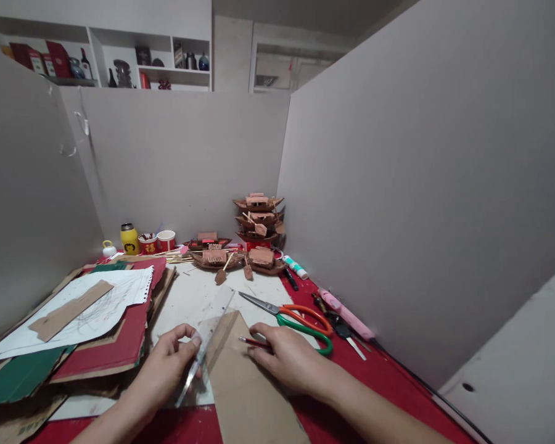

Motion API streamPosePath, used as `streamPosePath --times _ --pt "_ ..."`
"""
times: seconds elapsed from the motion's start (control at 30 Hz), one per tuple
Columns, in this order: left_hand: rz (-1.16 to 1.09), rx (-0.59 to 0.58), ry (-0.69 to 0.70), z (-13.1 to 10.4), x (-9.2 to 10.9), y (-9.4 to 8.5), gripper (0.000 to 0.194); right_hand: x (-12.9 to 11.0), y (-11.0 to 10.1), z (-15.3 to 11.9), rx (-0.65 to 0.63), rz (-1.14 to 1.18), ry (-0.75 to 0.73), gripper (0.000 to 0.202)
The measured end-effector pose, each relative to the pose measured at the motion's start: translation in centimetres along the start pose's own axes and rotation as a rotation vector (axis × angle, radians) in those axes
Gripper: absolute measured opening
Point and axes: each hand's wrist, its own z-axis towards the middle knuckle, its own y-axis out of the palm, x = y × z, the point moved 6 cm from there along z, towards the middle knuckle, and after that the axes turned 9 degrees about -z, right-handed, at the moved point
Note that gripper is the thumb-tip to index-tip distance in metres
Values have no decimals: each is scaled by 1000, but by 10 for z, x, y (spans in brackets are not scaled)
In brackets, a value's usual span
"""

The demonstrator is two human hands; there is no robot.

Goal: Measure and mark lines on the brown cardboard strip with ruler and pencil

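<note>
My left hand (173,357) pinches a clear plastic ruler (206,345) between thumb and fingers, its length slanting away from me along the left edge of a piece of brown cardboard (250,394). Over the cardboard's right side rests my right hand (289,357), with a dark pencil (254,343) between thumb and fingers, its tip pointing left. Just beyond that hand lie scissors (287,311) with one orange and one green handle, blades pointing away to the left. A white board (180,293) lies under the cardboard.
Stacked cardboard sheets (106,351) with a scribbled paper (124,302) fill the left side. Several small model boats (261,259) stand at the back. A pink glue gun (346,314) with a black cord lies along the right partition (420,185). A yellow bottle (129,239) and paper cups (166,240) stand back left.
</note>
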Motion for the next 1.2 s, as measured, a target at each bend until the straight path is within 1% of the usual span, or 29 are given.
streamPosePath --times 0.2,0.4,0.57,0.67,0.77,0.83,1.03,1.2 --pt "22 8 53 -3 8 1 45 1 1 0 -2 -10 -9 23" --pt "2 -7 26 -3 6 2 45 1 1 0 5 1 -12 23" --pt "-65 -25 -12 -4 7 5 46 0 1 0 6 -6 -19 24" --pt "-78 4 -16 -4 8 4 42 -1 -1 0 -1 -7 -14 25" --pt "-42 53 -4 -4 9 0 35 -1 -2 -1 -18 -17 -3 23" --pt "-11 64 1 -4 9 -2 33 -1 -2 -1 -18 -19 -1 22" --pt "-51 20 25 1 3 0 36 0 -1 -1 -4 -11 -10 23" --pt "-94 -37 12 1 -4 7 38 1 0 0 -11 -33 -3 26"
